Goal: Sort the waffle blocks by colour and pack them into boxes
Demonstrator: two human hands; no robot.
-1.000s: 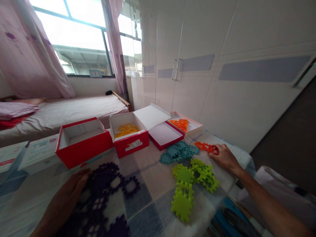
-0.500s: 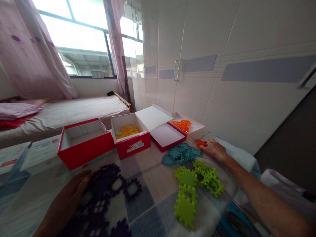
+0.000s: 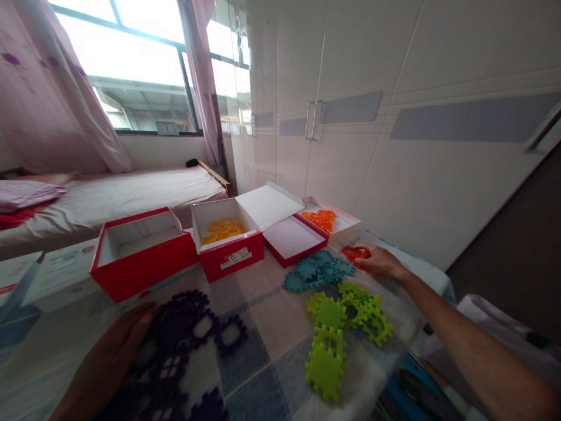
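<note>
My right hand [image 3: 382, 261] is at the far right of the table, its fingers closed on a red-orange interlocking puzzle piece [image 3: 354, 251] with a notched edge. Part of that piece, and whatever lies under the palm, is hidden. Close by are a heap of teal pieces [image 3: 318, 268] and several lime green pieces [image 3: 326, 365], some joined together. My left hand [image 3: 116, 351] lies stretched out on the table at the left, its fingers extended along the edge of a spread of dark purple pieces [image 3: 177, 318]. Nothing shows in its grasp.
At the back stand a red box [image 3: 144, 275], a lidded red box [image 3: 232, 257] with yellow pieces [image 3: 223, 231], a shallow red tray [image 3: 291, 254], and a pale tray [image 3: 348, 225] with orange pieces [image 3: 319, 220]. White boxes [image 3: 65, 269] lie left; a wardrobe [image 3: 342, 164] rises behind.
My right hand has shifted slightly right, and more of the red-orange piece shows at its fingertips. My left hand stays by the purple pieces. The whole view has moved a little.
</note>
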